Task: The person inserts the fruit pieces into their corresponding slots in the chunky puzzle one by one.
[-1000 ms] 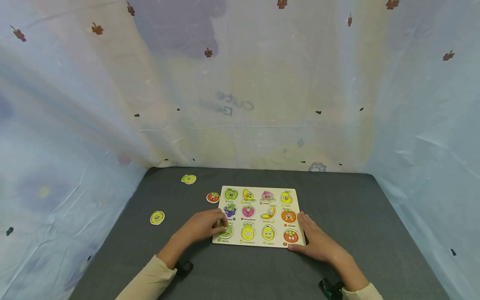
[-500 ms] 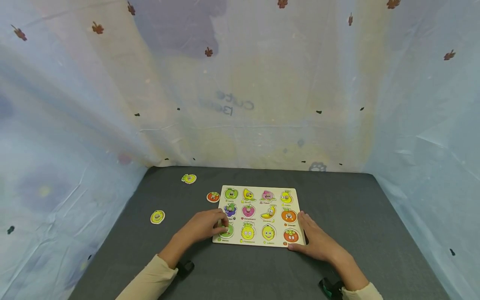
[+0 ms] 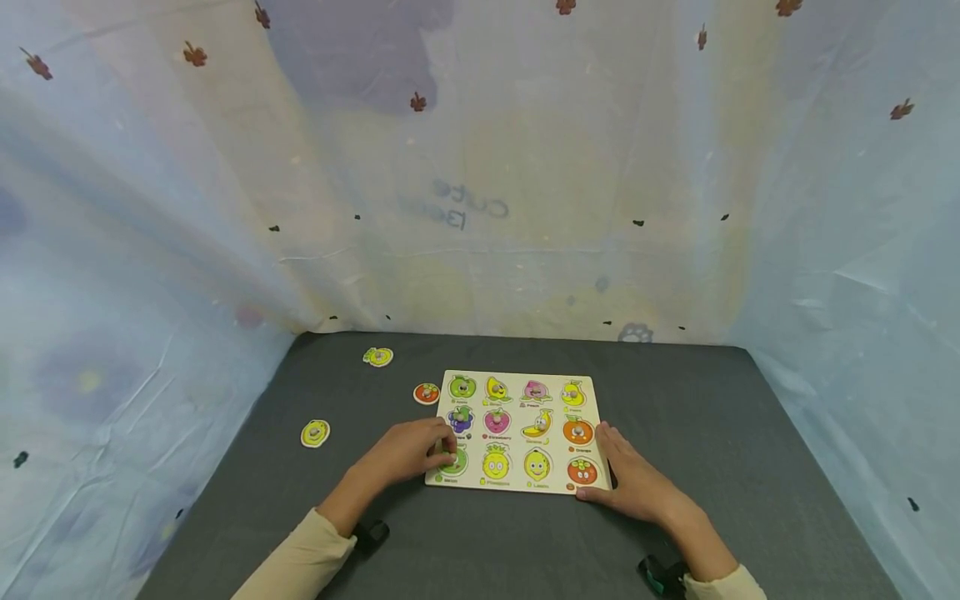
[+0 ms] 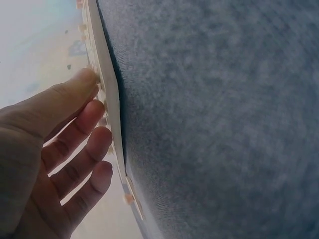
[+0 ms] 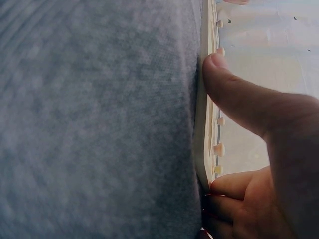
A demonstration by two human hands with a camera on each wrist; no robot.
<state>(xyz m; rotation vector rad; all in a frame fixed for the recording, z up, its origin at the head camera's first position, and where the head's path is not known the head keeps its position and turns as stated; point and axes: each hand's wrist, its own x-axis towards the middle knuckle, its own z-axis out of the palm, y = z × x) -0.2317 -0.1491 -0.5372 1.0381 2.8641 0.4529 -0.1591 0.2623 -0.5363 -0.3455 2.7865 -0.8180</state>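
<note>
A wooden fruit puzzle board [image 3: 516, 483] lies flat on the dark cloth, its rows of pictured fruits facing up. My left hand [image 3: 401, 452] reaches over its near left corner, thumb and index finger pinching at the round green melon piece [image 3: 456, 467]; the fingertips partly cover that piece. In the left wrist view the other fingers [image 4: 102, 138] are loosely bent beside the board's edge. My right hand [image 3: 641, 483] rests against the near right corner, fingers extended along the right side. Its thumb [image 5: 219, 67] touches the near edge in the right wrist view.
Three loose pieces lie left of the board: a red tomato-like one [image 3: 427, 393] close by its edge, a yellow pineapple-shaped one [image 3: 378, 357] farther back, and a round yellow one [image 3: 315, 433] farther left. A patterned curtain [image 3: 480, 167] surrounds the table [image 3: 712, 417].
</note>
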